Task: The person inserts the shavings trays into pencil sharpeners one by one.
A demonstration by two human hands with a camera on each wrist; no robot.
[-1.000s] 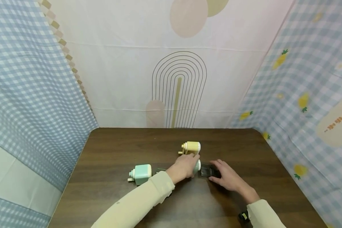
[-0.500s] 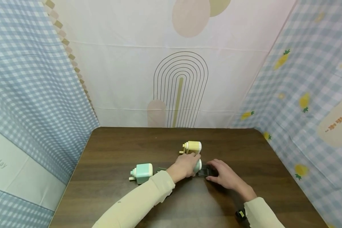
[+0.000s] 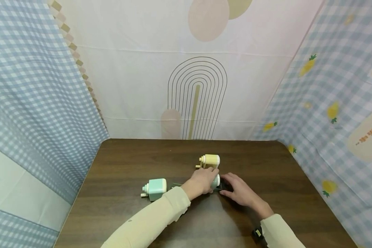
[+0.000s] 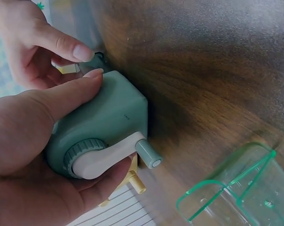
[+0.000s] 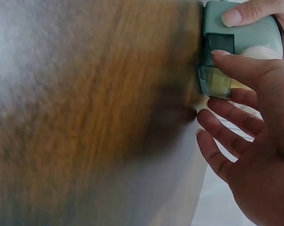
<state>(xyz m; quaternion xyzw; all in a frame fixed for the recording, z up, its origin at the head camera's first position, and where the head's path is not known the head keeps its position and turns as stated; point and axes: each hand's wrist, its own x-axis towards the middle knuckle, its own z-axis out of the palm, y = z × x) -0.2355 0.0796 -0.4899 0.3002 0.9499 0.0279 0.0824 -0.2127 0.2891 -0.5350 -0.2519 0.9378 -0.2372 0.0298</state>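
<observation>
On the desk (image 3: 127, 172), three pencil sharpeners are sitting: one (image 3: 154, 189) left, one (image 3: 209, 161) behind, one (image 4: 109, 122) between the hands.

Three pencil sharpeners (image 3: 155, 188) (image 3: 209, 161) (image 4: 109, 127), one clear drawer (image 4: 236, 188), two hands (image 3: 201, 181) (image 3: 240, 189).

Soft, even light fills the head view; wide-angle bending at the edges, the tabletop (image 5: 85, 117) motion-blurred in the right wrist view.

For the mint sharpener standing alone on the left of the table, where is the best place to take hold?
Probably grip the mint sharpener across its boxy body from above: those flat sides look easy to pinch. Avoid its left end, where the small crank sticks out and would likely turn.
</observation>
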